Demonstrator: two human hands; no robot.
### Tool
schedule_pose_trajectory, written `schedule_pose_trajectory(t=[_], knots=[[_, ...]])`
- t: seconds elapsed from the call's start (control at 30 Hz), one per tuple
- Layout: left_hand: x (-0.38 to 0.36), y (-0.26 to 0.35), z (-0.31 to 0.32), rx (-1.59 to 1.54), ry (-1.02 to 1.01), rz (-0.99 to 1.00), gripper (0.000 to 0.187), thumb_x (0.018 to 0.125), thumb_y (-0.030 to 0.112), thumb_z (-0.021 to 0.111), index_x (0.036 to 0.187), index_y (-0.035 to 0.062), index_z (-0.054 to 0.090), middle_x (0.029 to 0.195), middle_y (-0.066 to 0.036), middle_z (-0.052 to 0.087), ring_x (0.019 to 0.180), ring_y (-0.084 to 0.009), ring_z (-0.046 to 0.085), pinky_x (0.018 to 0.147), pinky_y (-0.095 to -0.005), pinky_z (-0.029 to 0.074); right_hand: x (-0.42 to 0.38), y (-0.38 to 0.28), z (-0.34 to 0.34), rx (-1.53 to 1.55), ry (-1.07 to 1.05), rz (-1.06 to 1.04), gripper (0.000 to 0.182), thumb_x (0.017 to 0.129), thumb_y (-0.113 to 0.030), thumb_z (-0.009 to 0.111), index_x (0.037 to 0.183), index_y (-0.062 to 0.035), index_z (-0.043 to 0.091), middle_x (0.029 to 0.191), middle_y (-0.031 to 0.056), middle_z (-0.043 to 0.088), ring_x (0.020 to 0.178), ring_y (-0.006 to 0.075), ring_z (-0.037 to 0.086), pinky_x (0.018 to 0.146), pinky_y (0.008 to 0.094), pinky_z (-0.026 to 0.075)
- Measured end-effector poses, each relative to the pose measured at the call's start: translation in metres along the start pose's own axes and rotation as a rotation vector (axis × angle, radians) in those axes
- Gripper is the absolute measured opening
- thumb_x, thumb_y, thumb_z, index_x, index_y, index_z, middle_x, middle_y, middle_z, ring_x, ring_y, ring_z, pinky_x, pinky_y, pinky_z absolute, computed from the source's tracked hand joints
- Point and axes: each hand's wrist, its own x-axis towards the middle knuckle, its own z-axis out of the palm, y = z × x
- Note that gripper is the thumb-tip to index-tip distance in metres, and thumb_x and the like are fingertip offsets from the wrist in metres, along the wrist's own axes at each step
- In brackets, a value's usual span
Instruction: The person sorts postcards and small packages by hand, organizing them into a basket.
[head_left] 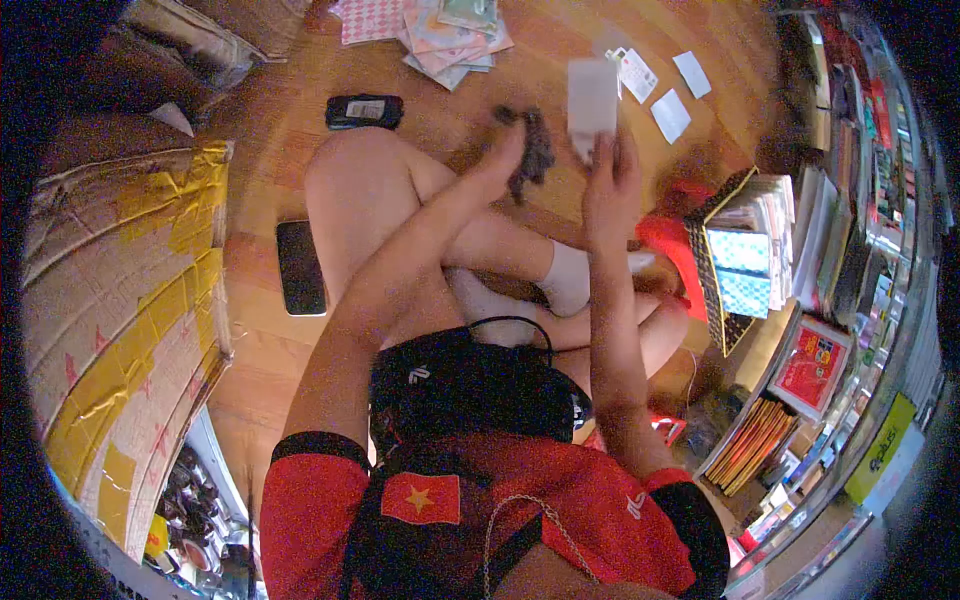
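My left hand point(505, 162) is closed on a crumpled dark cloth point(533, 150), which hangs from its fingers above the wooden floor point(270, 350). My right hand point(613, 185) pinches the lower edge of a white card point(593, 95) and holds it upright in front of me; the card is slightly blurred. Just beyond it, a printed card point(636, 75) and two plain white cards point(670, 115) lie on the floor. The printed card is partly behind the held one.
Patterned sheets point(455, 45) are stacked at the top. A black pouch point(364, 112) and a phone point(302, 268) lie by my knee. Taped cardboard boxes point(130, 330) stand at left. A patterned box of papers point(725, 270) and loaded shelves point(860, 200) stand at right.
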Motion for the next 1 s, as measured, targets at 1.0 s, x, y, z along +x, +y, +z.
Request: schedule_pose_trajectory(t=[1.0], knots=[[0.010,-0.047,-0.012,0.911,0.812,-0.557,0.058,0.093,0.047,0.033,0.106,-0.0038,0.057,0.105,-0.024,0.057,0.105,-0.0343,0.051,0.087,-0.0381,0.038,0.211,0.218,-0.131,-1.085,0.454,0.294,0.088,0.074,-0.061,0.051,0.136,-0.0045,0.022,0.124,0.0310,0.043,0.115,0.0425,0.044,0.096,0.0454,0.035]])
